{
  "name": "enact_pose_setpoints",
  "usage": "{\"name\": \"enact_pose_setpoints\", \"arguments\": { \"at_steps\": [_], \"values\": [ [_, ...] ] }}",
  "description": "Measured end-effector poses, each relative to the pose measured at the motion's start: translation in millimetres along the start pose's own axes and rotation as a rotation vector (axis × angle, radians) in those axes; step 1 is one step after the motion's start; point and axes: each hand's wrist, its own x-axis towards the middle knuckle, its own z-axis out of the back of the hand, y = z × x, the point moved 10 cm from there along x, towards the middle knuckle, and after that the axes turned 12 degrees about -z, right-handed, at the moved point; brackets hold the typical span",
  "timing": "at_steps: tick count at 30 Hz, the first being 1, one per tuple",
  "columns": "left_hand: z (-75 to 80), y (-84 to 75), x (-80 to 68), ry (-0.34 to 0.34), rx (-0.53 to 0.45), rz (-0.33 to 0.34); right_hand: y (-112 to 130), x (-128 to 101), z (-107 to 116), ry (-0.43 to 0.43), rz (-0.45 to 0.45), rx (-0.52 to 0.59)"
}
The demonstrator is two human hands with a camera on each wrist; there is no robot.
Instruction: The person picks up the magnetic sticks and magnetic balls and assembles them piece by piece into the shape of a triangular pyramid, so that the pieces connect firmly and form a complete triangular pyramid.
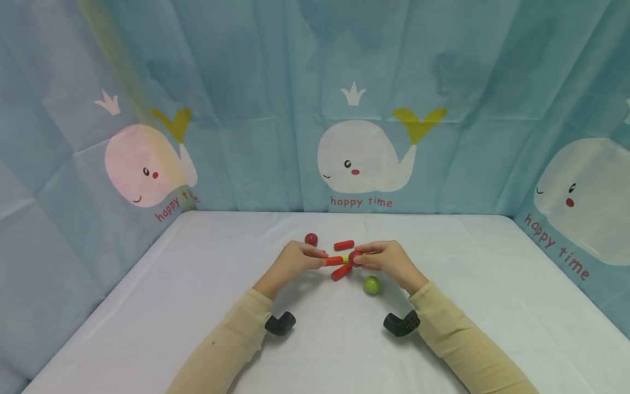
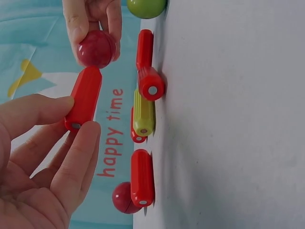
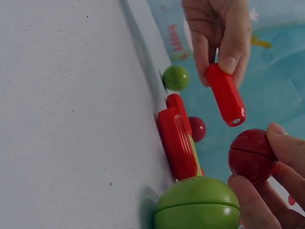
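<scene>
1. Red words "happy time" printed under each white whale [image 1: 361, 158] on the blue curtain [image 1: 275, 71].
2. The same "happy time" lettering appears sideways on the curtain in the left wrist view.

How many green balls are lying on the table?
2. The near green ball lies beside the right hand. The far green ball lies beyond the red sticks and shows only in the right wrist view. The hands may hide more.
</scene>
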Motion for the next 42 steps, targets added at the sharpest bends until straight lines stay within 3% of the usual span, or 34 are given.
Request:
{"name": "enact_pose_setpoints", "arguments": {
  "at_steps": [20, 42],
  "values": [
    [-6.9, -6.7, -4.8, 0.027, 0.001, -0.015, 1.5, -1.9, -2.4, -0.031, 0.013, -0.092],
    [-5.5, -3.0, -0.8, 0.027, -0.025, -0.026, 5.0, -3.0, -1.0, -0.064, 0.014, -0.187]
  ]
}}
